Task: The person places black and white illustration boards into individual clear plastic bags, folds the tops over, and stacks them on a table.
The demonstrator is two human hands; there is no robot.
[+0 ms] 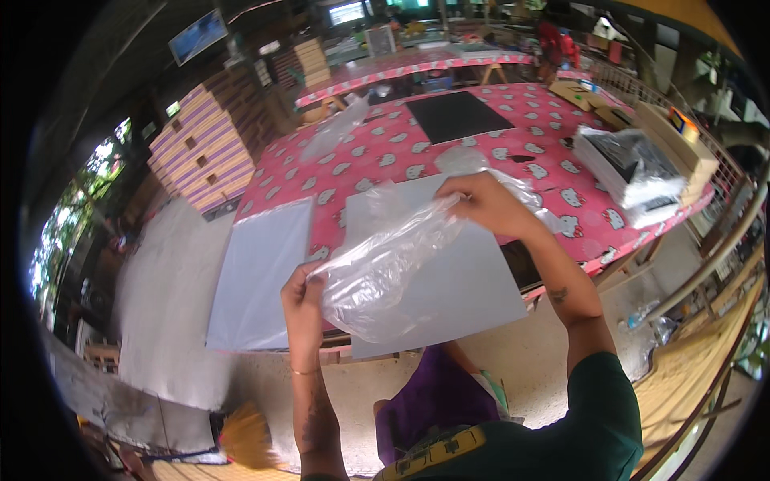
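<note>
A clear plastic bag (385, 268) is stretched between both hands above the table's near edge. My left hand (302, 298) pinches its lower left corner. My right hand (485, 204) grips its upper right end, higher and farther out. Under the bag lies a large grey sheet (457, 297) that overhangs the table edge. Another grey sheet (261, 276) lies to its left.
The table has a pink patterned cloth (401, 152). On it lie a black sheet (455, 115), loose clear bags (333, 128), a wrapped stack of black and white items (634, 172) and cardboard boxes (678, 140). Stacked striped boxes (204, 144) stand at the left. A broom (245, 437) lies on the floor.
</note>
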